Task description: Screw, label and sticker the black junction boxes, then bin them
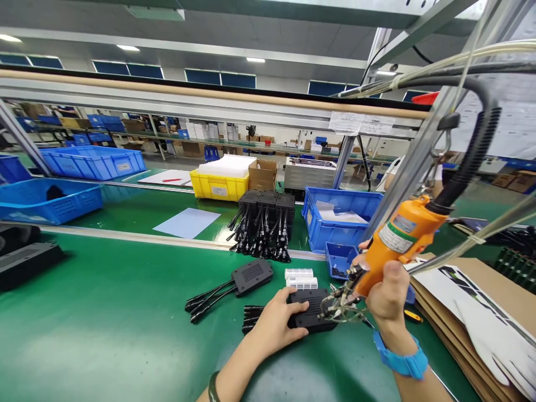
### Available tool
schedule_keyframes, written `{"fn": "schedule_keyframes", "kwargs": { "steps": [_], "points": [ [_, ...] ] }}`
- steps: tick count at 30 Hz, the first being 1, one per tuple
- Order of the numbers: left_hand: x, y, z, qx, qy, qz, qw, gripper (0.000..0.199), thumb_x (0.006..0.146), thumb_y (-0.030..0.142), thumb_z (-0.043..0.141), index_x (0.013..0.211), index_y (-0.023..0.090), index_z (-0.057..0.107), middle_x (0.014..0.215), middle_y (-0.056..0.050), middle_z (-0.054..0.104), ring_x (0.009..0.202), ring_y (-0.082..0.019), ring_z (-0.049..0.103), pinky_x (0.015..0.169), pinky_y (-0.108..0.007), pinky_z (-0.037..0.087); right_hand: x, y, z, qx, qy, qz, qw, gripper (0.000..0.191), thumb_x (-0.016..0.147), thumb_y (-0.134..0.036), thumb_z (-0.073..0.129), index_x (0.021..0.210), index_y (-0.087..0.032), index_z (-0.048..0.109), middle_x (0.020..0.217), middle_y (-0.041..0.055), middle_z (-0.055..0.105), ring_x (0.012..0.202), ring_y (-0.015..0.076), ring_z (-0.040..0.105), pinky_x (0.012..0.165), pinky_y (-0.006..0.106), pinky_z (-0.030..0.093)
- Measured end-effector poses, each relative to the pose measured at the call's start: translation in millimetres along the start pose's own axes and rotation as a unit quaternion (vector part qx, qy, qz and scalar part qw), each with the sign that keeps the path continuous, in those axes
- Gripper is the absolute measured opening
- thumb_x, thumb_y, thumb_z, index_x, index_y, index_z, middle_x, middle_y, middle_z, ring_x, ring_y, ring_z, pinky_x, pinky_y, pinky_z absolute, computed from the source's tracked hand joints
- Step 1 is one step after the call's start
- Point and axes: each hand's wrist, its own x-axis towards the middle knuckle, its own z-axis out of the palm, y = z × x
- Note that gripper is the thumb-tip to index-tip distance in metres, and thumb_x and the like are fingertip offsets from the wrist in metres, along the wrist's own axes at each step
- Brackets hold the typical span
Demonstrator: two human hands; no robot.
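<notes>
R hand point(388, 296) grips orange screwdriver point(392, 241), its lower end over R part of blk box point(315, 320); L hand point(276, 321) clasps box, thumb at nr edge. Box lies on green table point(146, 318); 2nd box point(252, 276) w/ cables point(211, 298) to L.

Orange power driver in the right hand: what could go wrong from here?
The left hand is on the black box near the tip of the orange driver, so a slip might catch a finger. The thin clear tubes looped around that tip could snag, or block the view of the contact point.
</notes>
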Motion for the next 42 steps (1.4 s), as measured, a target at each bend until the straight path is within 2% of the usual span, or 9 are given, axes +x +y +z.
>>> {"fn": "schedule_keyframes", "kwargs": {
  "steps": [3,8,12,17,21,31,37,40,42],
  "points": [
    [-0.6,-0.2,0.4,-0.002,0.001,0.001,1.0,0.059,0.065,0.023,0.085,0.122,0.025,0.067,0.14,-0.014,0.047,0.127,-0.033,0.05,0.106,-0.045,0.042,9.3,-12.0,0.9,0.007,-0.002,-0.013,1.0,0.048,0.079,-0.061,0.054,0.102,-0.021,0.066,0.061,0.0006,0.058,0.038,0.0147,0.048,0.031,0.028,0.039],
    [-1.8,3.2,-3.7,-0.004,-0.012,-0.009,1.0,0.06,0.067,0.023,0.083,0.124,0.025,0.065,0.144,-0.015,0.044,0.128,-0.032,0.05,0.108,-0.042,0.04,48.2,-35.7,11.9,-0.002,0.033,-0.088,0.996,0.05,0.089,-0.058,0.042,0.106,-0.019,0.069,0.058,-0.0014,0.056,0.037,0.0134,0.047,0.032,0.027,0.04],
    [-0.8,4.2,-4.7,-0.004,-0.023,-0.025,0.999,0.061,0.065,0.024,0.086,0.124,0.025,0.066,0.144,-0.016,0.044,0.125,-0.033,0.053,0.107,-0.042,0.042,63.9,-31.1,24.3,0.002,0.029,-0.095,0.995,0.05,0.086,-0.06,0.048,0.099,-0.018,0.071,0.056,-0.0016,0.055,0.038,0.0125,0.048,0.035,0.027,0.043],
    [0.7,3.2,-3.5,0.001,-0.028,-0.025,0.999,0.061,0.065,0.027,0.086,0.123,0.025,0.066,0.144,-0.016,0.045,0.126,-0.034,0.052,0.107,-0.044,0.041,58.3,0.2,27.0,-0.018,-0.01,-0.049,0.999,0.046,0.086,-0.057,0.049,0.099,-0.018,0.07,0.055,-0.0021,0.054,0.039,0.0124,0.049,0.038,0.026,0.044],
    [0.4,2.1,-3.6,0.002,-0.032,-0.024,0.999,0.062,0.065,0.027,0.086,0.124,0.025,0.065,0.144,-0.016,0.044,0.126,-0.034,0.051,0.108,-0.043,0.04,55.2,20.4,23.2,-0.037,-0.014,-0.06,0.997,0.046,0.085,-0.059,0.051,0.094,-0.017,0.069,0.058,-0.0008,0.056,0.043,0.0129,0.051,0.04,0.026,0.045],
    [1.7,-0.6,-0.9,0.0,-0.033,-0.023,0.999,0.063,0.065,0.03,0.086,0.125,0.026,0.065,0.144,-0.014,0.044,0.125,-0.032,0.052,0.108,-0.041,0.04,49.3,36.8,18.0,-0.037,-0.007,-0.06,0.997,0.047,0.084,-0.062,0.051,0.084,-0.018,0.067,0.063,0.0022,0.06,0.045,0.0136,0.053,0.038,0.025,0.041],
    [1.5,0.5,-1.9,-0.006,-0.028,-0.022,0.999,0.062,0.066,0.029,0.086,0.124,0.023,0.066,0.143,-0.015,0.045,0.126,-0.032,0.051,0.109,-0.039,0.039,35.7,30.0,18.5,-0.029,-0.01,-0.068,0.997,0.047,0.084,-0.063,0.05,0.085,-0.019,0.066,0.056,-0.0007,0.056,0.039,0.0129,0.05,0.034,0.025,0.041],
    [0.5,1.0,-3.5,-0.003,-0.029,-0.021,0.999,0.063,0.066,0.031,0.086,0.125,0.025,0.065,0.143,-0.015,0.045,0.127,-0.033,0.051,0.109,-0.041,0.039,37.1,9.0,26.8,-0.026,0.006,-0.109,0.994,0.043,0.083,-0.058,0.053,0.08,-0.018,0.068,0.056,-0.0004,0.056,0.042,0.0132,0.052,0.038,0.025,0.045],
    [-0.7,1.2,-4.4,0.015,-0.025,-0.02,0.999,0.063,0.067,0.035,0.086,0.125,0.028,0.064,0.145,-0.015,0.043,0.13,-0.035,0.047,0.109,-0.045,0.037,42.8,-8.1,35.3,-0.015,0.016,-0.133,0.991,0.042,0.085,-0.054,0.051,0.087,-0.018,0.07,0.059,-0.0001,0.058,0.043,0.0127,0.053,0.039,0.025,0.046]
  ]
}}
